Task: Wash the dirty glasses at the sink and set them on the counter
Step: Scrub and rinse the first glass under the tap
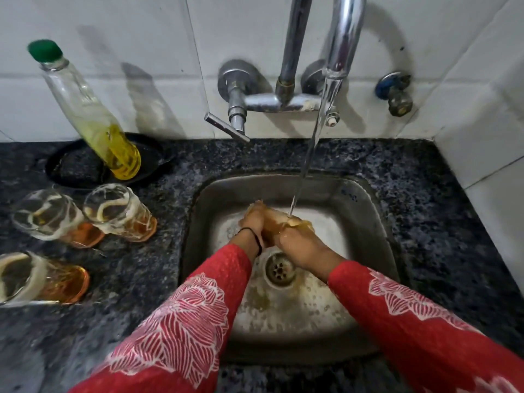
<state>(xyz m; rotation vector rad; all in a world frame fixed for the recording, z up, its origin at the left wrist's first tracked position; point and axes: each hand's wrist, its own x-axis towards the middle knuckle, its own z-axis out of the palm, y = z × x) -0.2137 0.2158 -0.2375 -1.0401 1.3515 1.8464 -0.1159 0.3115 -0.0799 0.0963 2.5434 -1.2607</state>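
Both hands hold one amber-tinted glass [276, 218] on its side over the steel sink [368, 199], under the running water from the tap [341, 38]. My left hand [253, 225] grips its left end and my right hand [300, 245] wraps its right side. Three more glasses with amber bases and foamy streaks stand on the dark granite counter [147, 279] to the left: one [119, 212] nearest the sink, one [54, 219] beside it, one [39, 279] at the left edge of view.
A tall bottle [90, 114] of yellow liquid with a green cap stands in a black dish [153, 160] holding a dark scrubber [79, 165] at the back left. The tap lever [226, 127] juts out over the counter. A drain [279, 269] sits below my hands.
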